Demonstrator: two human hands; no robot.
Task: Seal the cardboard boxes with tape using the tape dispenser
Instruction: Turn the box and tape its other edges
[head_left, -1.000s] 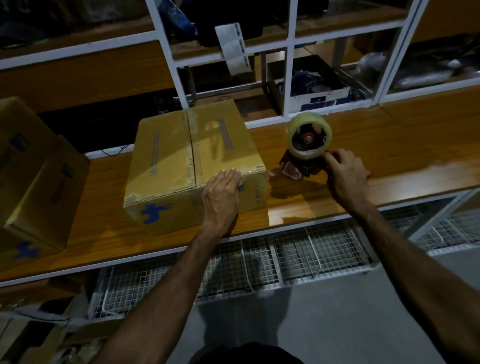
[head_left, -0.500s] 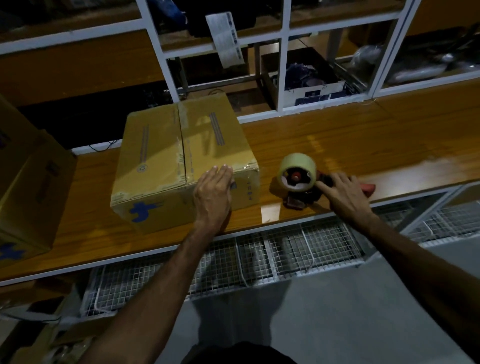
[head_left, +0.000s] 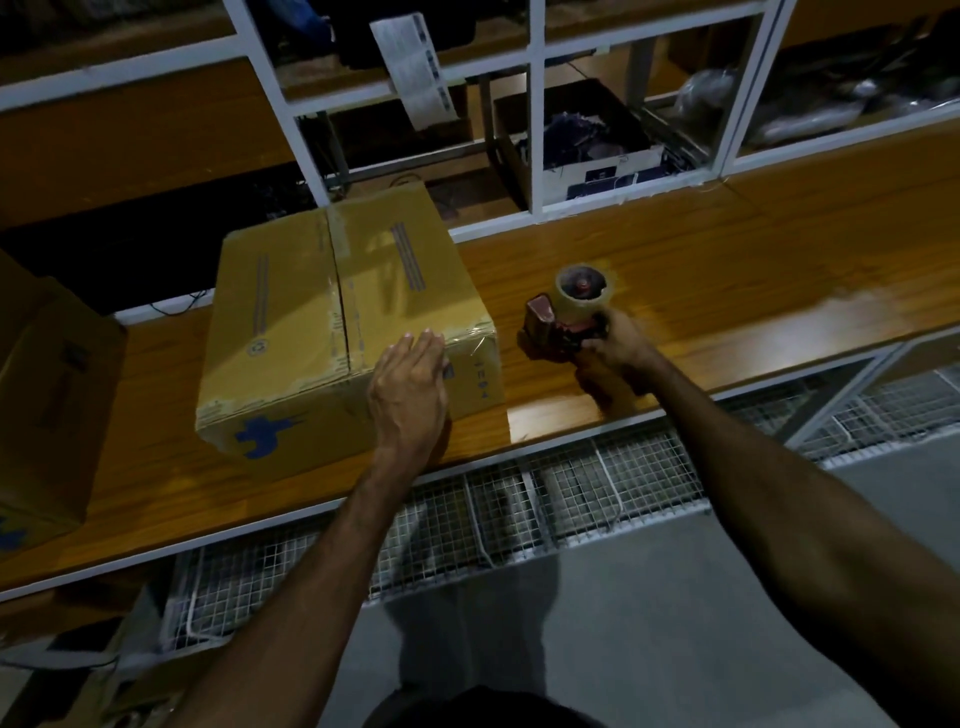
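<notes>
left hand (head_left: 410, 384) flat on box (head_left: 332, 322) edge | right hand (head_left: 618, 345) apparently grips dispenser (head_left: 563, 317)

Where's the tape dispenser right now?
In the head view, the tape dispenser is gripped in the right hand, over the wooden bench, just right of the cardboard box.

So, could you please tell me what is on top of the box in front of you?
Clear tape runs along the box's centre seam, and the left hand rests flat over its near right edge. The flaps are closed, so the contents are hidden.
</notes>
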